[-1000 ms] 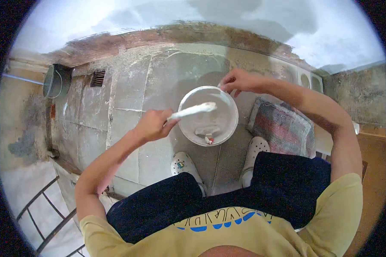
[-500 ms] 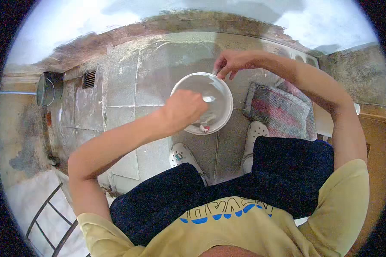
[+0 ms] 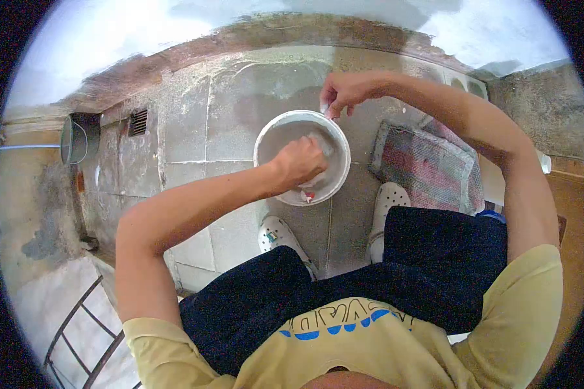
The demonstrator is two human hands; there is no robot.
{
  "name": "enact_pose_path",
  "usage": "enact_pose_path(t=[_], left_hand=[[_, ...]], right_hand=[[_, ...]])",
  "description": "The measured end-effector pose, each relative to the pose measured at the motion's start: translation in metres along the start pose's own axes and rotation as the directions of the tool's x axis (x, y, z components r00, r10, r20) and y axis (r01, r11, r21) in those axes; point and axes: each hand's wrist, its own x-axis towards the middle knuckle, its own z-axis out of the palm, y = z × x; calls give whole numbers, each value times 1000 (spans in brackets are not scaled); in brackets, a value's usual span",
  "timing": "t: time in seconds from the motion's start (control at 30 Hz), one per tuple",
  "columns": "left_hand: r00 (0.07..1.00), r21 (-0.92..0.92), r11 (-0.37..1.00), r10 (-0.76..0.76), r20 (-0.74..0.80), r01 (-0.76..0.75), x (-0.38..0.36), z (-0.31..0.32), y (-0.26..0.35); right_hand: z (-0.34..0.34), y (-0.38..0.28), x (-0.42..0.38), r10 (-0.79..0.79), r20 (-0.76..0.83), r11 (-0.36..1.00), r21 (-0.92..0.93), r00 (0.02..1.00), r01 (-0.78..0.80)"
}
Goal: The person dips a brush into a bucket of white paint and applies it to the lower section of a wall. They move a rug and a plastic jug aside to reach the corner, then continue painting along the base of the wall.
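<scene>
A round white bucket (image 3: 261,152) stands on the floor between my feet, with greyish water inside. My left hand (image 3: 302,160) reaches down into it, fingers curled round something pale that is mostly hidden. Beside that hand, at the near inner side of the bucket, lies a small red and white object (image 3: 307,196) whose kind I cannot make out. At the far right of the rim my right hand (image 3: 344,94) is bent down, its fingers pinched at the bucket's edge. A small whitish bit shows by those fingertips.
A grey and red woven mat (image 3: 425,165) lies on the tiles right of the bucket. My white clogs (image 3: 386,207) flank it on the near side. A dark pail (image 3: 81,139), a floor drain (image 3: 138,122) and a metal rack (image 3: 84,330) are at the left.
My left hand has moved right and slightly down, deeper over the bucket's middle, and the white piece by its fingers is less visible. My right hand stays at the rim.
</scene>
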Motion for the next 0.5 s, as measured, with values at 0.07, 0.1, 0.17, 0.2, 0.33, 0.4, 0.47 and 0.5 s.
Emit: enact_pose_path(t=[0.07, 0.1, 0.17, 0.2, 0.33, 0.4, 0.47, 0.5], left_hand=[[998, 7, 1000, 5, 69, -5, 6, -4, 0], [991, 11, 1000, 11, 137, -13, 9, -4, 0], [988, -37, 999, 42, 145, -37, 11, -1, -3], [986, -88, 994, 73, 153, -60, 10, -1, -4], [990, -128, 988, 102, 95, -89, -2, -13, -8], [967, -195, 981, 26, 254, 25, -8, -31, -13], [957, -181, 979, -42, 288, 97, -26, -66, -16], [941, -165, 972, -108, 320, 168, -37, -76, -18]], right_hand=[[-1, 0, 0, -12, 5, 1000, -11, 1000, 12], [-2, 0, 0, -21, 9, 1000, -21, 1000, 21], [-1, 0, -1, -8, 1, 1000, -18, 1000, 8], [-1, 2, 0, 5, -3, 1000, -15, 1000, -5], [0, 6, 1, 1, -6, 1000, 5, 1000, -1], [0, 6, 1, 4, 19, 1000, 1, 1000, -4], [-1, 6, 1, 3, 19, 1000, -29, 1000, -2], [-1, 7, 1, 1, 18, 998, -58, 1000, 0]])
